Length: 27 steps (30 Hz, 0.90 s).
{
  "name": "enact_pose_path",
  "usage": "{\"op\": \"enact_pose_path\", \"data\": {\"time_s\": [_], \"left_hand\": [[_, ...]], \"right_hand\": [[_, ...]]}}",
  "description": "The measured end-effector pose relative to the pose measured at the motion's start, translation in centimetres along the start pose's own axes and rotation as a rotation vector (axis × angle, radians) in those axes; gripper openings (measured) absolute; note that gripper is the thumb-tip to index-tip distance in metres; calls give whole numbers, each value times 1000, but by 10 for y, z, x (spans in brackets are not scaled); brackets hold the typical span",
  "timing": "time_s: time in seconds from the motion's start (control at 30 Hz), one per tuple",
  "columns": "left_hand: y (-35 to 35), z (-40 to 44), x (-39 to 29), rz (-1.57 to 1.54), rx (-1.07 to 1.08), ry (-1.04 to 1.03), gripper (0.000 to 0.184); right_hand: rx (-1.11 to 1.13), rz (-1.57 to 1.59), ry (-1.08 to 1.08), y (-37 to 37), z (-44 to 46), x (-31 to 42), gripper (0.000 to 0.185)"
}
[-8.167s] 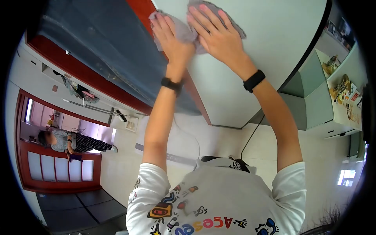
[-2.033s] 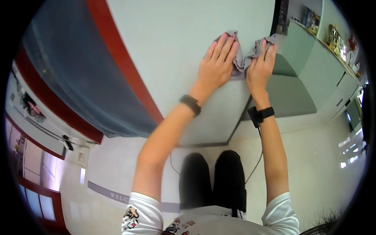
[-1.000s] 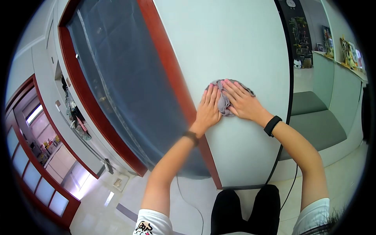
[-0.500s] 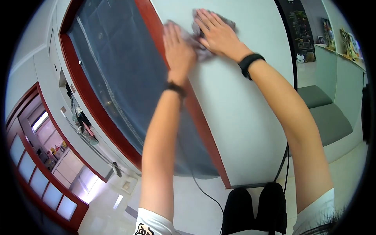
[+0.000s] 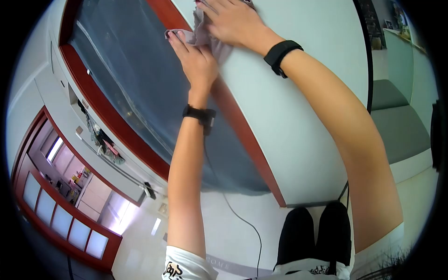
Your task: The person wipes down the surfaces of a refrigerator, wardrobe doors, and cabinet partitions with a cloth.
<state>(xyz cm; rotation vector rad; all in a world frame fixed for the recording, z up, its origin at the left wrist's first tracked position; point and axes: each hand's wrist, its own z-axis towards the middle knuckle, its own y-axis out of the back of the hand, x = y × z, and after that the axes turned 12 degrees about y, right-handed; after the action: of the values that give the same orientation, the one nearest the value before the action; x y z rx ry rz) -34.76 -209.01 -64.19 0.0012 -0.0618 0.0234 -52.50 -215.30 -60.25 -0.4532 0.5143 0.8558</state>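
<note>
A greyish-purple cloth (image 5: 201,29) lies bunched under both hands near the top of the view, by the red-brown door frame (image 5: 242,140) and the pale panel (image 5: 289,121). My left hand (image 5: 199,66) has its fingers on the lower left end of the cloth, over the frame's edge. Higher up, my right hand (image 5: 235,22) presses the cloth toward the pale panel, fingers pointing up and left. Part of the cloth is hidden beneath this hand. Black bands circle both wrists.
A dark translucent sheet (image 5: 140,70) covers the doorway left of the frame. On the right is a grey cushioned bench (image 5: 399,133). A thin black cable (image 5: 242,219) runs down to the floor. A sliding door with frosted panes (image 5: 63,224) stands at lower left.
Both hands have shifted left with the cloth; the right hand has also risen toward the top edge. The view has turned slightly.
</note>
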Motion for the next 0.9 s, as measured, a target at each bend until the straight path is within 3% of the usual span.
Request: {"op": "enact_pose_path", "data": {"time_s": [0.2, 0.4, 0.5, 0.53, 0.6, 0.73, 0.9], "left_hand": [[10, -114, -19, 34, 90, 20, 64], [19, -240, -31, -12, 225, 41, 73], [37, -318, -39, -32, 469, 173, 74], [48, -339, -50, -124, 535, 300, 71], [58, -382, -40, 96, 724, 37, 73], [62, -335, -58, 114, 663, 16, 72], [29, -193, -75, 162, 370, -74, 71]], "right_hand": [[154, -38, 43, 9, -71, 62, 62], [438, 154, 66, 33, -156, 138, 60], [580, 159, 135, 66, -214, 179, 65], [616, 158, 156, 80, -233, 194, 66], [676, 195, 189, 103, -266, 217, 66], [673, 260, 194, 105, -267, 194, 65], [348, 334, 25, 89, -196, 97, 63]]}}
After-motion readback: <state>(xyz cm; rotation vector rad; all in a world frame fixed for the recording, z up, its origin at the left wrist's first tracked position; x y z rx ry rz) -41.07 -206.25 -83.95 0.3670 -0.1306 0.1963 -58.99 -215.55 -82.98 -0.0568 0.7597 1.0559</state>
